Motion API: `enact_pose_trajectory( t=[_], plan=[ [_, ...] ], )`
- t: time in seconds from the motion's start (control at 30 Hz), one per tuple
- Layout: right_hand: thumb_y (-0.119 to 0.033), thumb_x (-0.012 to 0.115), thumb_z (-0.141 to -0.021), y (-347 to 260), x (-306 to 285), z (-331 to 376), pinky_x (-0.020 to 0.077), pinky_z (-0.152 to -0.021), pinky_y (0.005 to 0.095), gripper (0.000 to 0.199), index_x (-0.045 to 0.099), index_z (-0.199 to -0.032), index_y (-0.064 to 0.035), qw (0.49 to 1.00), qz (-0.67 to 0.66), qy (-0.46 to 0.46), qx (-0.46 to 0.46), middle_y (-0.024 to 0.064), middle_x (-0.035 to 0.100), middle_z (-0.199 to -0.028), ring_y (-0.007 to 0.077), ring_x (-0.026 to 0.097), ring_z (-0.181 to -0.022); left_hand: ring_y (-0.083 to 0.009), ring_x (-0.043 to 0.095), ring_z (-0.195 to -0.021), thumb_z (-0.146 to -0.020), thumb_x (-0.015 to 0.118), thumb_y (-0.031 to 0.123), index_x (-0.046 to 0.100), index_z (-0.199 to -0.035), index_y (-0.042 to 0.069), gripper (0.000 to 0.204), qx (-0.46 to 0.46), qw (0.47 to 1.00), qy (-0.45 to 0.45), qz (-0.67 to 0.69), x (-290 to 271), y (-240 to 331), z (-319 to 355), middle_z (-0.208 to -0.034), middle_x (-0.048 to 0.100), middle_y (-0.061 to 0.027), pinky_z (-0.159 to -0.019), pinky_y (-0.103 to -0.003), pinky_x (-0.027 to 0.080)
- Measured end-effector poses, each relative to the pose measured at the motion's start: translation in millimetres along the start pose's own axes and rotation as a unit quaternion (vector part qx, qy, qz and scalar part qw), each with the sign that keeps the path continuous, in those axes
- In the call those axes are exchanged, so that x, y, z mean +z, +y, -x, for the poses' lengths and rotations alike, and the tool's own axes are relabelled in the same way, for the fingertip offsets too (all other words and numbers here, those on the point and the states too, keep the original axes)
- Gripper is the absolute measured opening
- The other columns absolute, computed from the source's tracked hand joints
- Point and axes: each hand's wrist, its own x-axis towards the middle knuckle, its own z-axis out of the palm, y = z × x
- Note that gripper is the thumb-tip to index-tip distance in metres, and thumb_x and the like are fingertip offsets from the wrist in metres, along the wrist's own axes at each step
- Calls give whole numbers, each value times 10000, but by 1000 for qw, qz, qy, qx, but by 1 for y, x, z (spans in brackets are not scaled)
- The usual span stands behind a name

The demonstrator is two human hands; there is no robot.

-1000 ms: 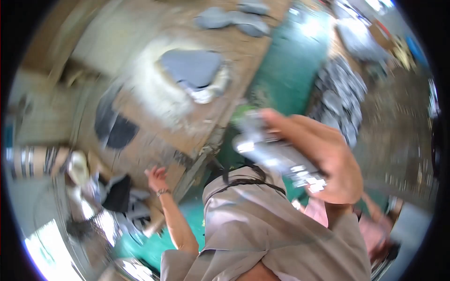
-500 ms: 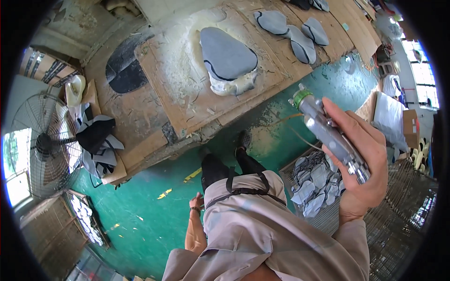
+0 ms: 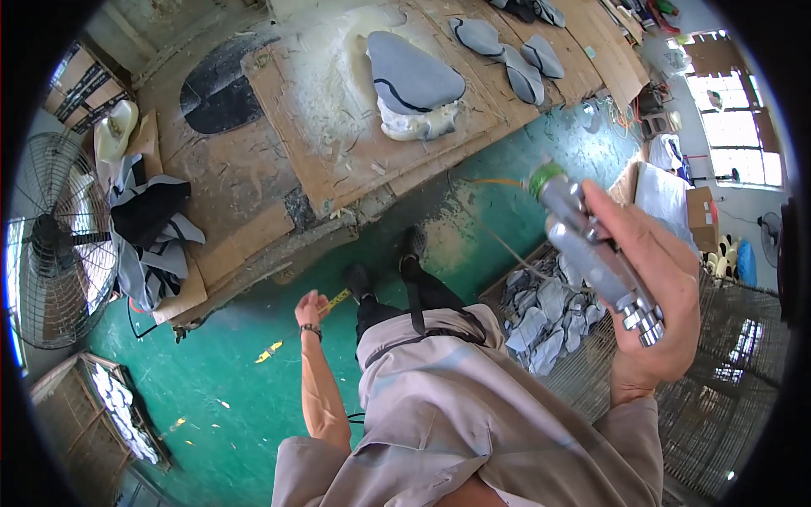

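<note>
While the right hand (image 3: 655,287) at three o'clock wraps its grip tight around a metal spray gun (image 3: 591,249) and the left hand (image 3: 310,308) hangs spread and empty, the grey piece (image 3: 411,78) at twelve o'clock on the desk (image 3: 279,169) looks sprayed already, others apparently waiting.

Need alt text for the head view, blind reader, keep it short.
The person's right hand grips a silver metal spray gun with a green tip raised over a green floor. The empty left hand hangs at their side. Ahead, a grey teardrop-shaped foam piece lies on a scuffed wooden workbench.
</note>
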Motion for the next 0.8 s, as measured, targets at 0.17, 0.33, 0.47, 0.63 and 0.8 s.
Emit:
enact_pose_trajectory(
  t=[0.17, 0.33, 0.47, 0.63, 0.8],
  plan=[
    [28, 715, -730, -27, 4, 30, 554, -667, 357, 589, 604, -1306, 93, 998, 19, -40, -51, 195, 686, -920, 293, 695, -745, -191, 726, -786, -933, 732, 306, 632, -1138, 55, 340, -22, 1000, -6, -16, -24, -2, -13, -926, 740, -85, -618, -355, 607],
    [25, 719, -730, -40, -3, 58, 552, -652, 356, 620, 584, -1332, 91, 997, 25, -48, -53, 183, 679, -897, 294, 689, -724, -215, 733, -782, -938, 716, 302, 613, -1187, 32, 381, -67, 995, 4, -78, -54, -59, -6, -944, 741, -99, -607, -408, 615],
    [12, 718, -753, -33, -11, 78, 560, -655, 360, 623, 567, -1352, 89, 995, 22, -90, -37, 180, 675, -893, 283, 689, -734, -248, 726, -802, -948, 698, 312, 611, -1221, 46, 391, -152, 982, 12, -109, -71, -102, 11, -969, 736, -115, -661, -459, 617],
    [-1, 753, -762, -4, -18, 89, 555, -623, 355, 652, 548, -1374, 90, 996, 14, -75, -50, 193, 672, -913, 270, 686, -722, -271, 725, -823, -955, 691, 324, 597, -1255, 38, 424, -198, 973, 26, -114, -56, -108, 33, -990, 734, -139, -671, -471, 611],
    [-179, 714, -746, 44, -22, 99, 506, -725, 301, 514, 708, -1209, 43, 993, -48, 21, 110, 167, 702, -852, 264, 688, -748, -237, 724, -805, -944, 706, 321, 552, -1296, 36, 479, -129, 984, 30, -121, -24, -66, 32, -966, 734, -112, -687, -415, 616]
  ],
)
